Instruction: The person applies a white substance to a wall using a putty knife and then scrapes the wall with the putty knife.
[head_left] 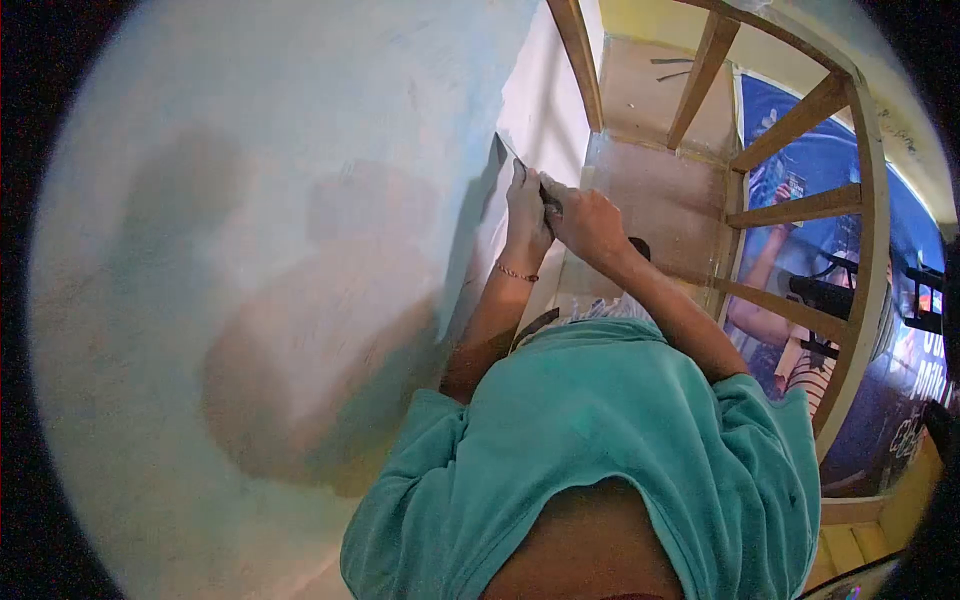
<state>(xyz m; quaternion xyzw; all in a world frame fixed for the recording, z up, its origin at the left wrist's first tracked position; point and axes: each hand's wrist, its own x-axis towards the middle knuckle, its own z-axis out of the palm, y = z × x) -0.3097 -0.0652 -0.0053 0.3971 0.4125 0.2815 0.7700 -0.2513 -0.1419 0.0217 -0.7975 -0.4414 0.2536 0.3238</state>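
Pale blue-green plaster wall [250, 230] fills the whole left part of the view, mottled with darker damp-looking patches and a broad shadow low down. To the right of it a white strip [545, 120] of the same wall runs upward, its edge meeting the painted part just where the hands work.

Left hand [525, 215] lies flat against the wall with the fingers stretched up along the edge of the white strip; a thin bracelet [515, 272] circles the wrist below it. Right hand [588, 222] sits just beside it, touching it, fingers curled shut around a small dark tool [548, 196] whose thin tip reaches up past the left fingertips along the paint line. What kind of tool it is cannot be told; it is mostly hidden in the fist.

Beneath both forearms hangs the person's teal shirt [610, 440], bunched and filling the lower middle.

Behind and to the right of the hands stands a wooden ladder frame [865, 230] with several rungs, seen from above. Past the right hand, between the rails, lies a bare brownish floor [660, 190].

Further right, beyond the ladder, a dark blue printed banner [810, 150] shows pictured figures and some pale lettering near the far right edge; the letters are too cut off and warped to read. A yellow-painted band [650, 20] borders the top.
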